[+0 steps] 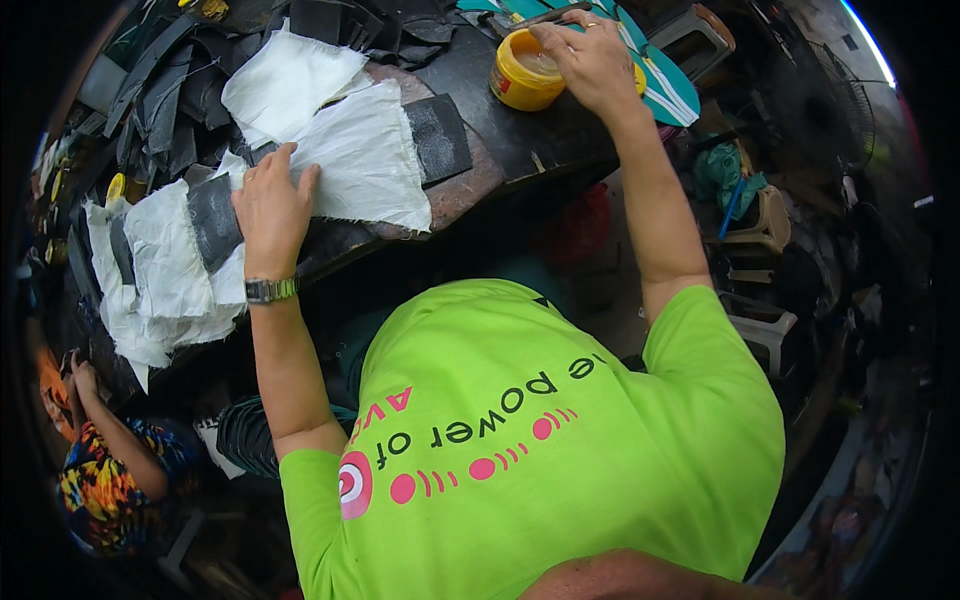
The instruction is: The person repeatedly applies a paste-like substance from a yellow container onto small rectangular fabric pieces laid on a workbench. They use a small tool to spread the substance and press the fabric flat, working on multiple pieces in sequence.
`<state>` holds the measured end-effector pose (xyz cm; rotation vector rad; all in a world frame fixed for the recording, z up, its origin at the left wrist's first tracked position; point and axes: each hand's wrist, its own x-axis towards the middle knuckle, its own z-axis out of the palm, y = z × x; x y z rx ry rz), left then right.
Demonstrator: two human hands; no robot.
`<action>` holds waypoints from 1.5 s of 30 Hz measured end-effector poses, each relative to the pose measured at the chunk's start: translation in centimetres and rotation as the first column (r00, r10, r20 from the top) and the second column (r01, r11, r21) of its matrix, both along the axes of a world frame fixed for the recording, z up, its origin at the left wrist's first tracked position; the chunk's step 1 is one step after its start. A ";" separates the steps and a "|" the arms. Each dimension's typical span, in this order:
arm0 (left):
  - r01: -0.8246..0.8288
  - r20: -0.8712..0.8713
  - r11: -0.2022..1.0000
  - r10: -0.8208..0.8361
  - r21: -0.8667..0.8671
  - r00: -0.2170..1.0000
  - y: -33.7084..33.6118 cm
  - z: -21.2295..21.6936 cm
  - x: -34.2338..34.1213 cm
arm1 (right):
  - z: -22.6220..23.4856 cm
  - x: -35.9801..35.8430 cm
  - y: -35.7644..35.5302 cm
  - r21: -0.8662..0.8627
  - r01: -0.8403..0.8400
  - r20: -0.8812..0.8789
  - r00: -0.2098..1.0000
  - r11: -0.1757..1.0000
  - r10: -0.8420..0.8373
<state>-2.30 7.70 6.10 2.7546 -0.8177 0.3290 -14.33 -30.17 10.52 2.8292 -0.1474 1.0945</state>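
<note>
My left hand (272, 205) lies with its fingers apart over the near edge of the white cloth pieces (365, 150) on the work table. Next to its wrist is a dark grey patch (215, 222) on more white cloth (170, 265), which hangs over the table's near left edge. My right hand (595, 62) is at the rim of a yellow jar (525, 75) with pale, wet-looking stuff inside. Its fingers are closed around a dark slim tool (548, 17); the working end is hard to make out. Another dark grey piece (438, 138) sticks out right of the cloth.
Dark offcuts (165, 95) heap up at the back left. Teal pieces with white stripes (665, 85) lie beyond the jar. On the right stand plastic stools (765, 220) and a fan (835, 105). Another person in a colourful top (120, 480) is at the lower left.
</note>
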 end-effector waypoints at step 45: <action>0.194 -0.233 0.872 -0.324 -0.449 0.917 2.4 1.5 0.5 | -8.5 -0.8 7.7 0.214 -0.310 -0.565 0.734 0.926 0.377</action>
